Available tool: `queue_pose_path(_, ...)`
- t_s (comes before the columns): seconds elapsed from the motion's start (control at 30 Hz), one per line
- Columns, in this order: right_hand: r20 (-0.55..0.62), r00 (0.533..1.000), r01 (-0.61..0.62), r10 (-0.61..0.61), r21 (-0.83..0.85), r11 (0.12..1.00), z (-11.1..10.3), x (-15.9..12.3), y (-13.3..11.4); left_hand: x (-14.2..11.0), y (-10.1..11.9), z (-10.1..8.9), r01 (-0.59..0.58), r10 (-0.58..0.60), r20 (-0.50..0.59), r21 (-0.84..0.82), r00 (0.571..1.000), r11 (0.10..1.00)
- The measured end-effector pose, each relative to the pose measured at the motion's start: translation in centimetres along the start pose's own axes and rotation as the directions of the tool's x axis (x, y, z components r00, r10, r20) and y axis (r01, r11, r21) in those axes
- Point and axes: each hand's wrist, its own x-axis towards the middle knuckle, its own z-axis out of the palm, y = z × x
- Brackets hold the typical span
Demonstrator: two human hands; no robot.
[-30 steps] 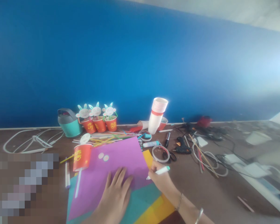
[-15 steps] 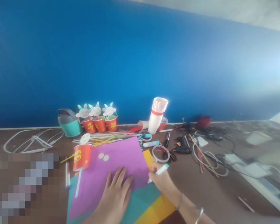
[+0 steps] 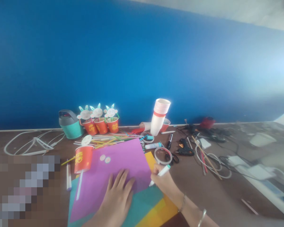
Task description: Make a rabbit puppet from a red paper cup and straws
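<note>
My left hand [image 3: 117, 195] lies flat with fingers spread across the purple sheet [image 3: 125, 157] and the teal sheet [image 3: 144, 203] beneath it. In my right hand [image 3: 162, 179] is a white marker [image 3: 164, 170] with a green end, its tip down at the edge where purple and teal meet. Two small white paper circles [image 3: 105, 158] rest on the purple sheet. To their left stands a red paper cup [image 3: 83, 160] with a round white face piece [image 3: 86, 140] above its rim and a white strip [image 3: 79, 186] reaching down from it.
Behind are red cups with rabbit faces [image 3: 100, 126], loose straws [image 3: 109, 141] and a tall stack of white cups [image 3: 159, 118]. A tape roll [image 3: 163, 155], glue gun [image 3: 186, 148] and power strip [image 3: 262, 186] lie to the right. A capped marker [image 3: 68, 177] is at left.
My right hand and the marker have shifted very slightly, the marker's green end moving a little left. My left hand and the sheets stay in place.
</note>
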Motion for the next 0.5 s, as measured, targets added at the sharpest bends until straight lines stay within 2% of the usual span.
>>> queue_pose_path(0.5, 0.011, 1.000, 0.023, -0.022, -0.041, 0.999, 0.15, 0.03, 0.24, -0.08, -0.07, 0.02, -0.012, 0.012, -0.018, 0.003, 1.000, 1.000)
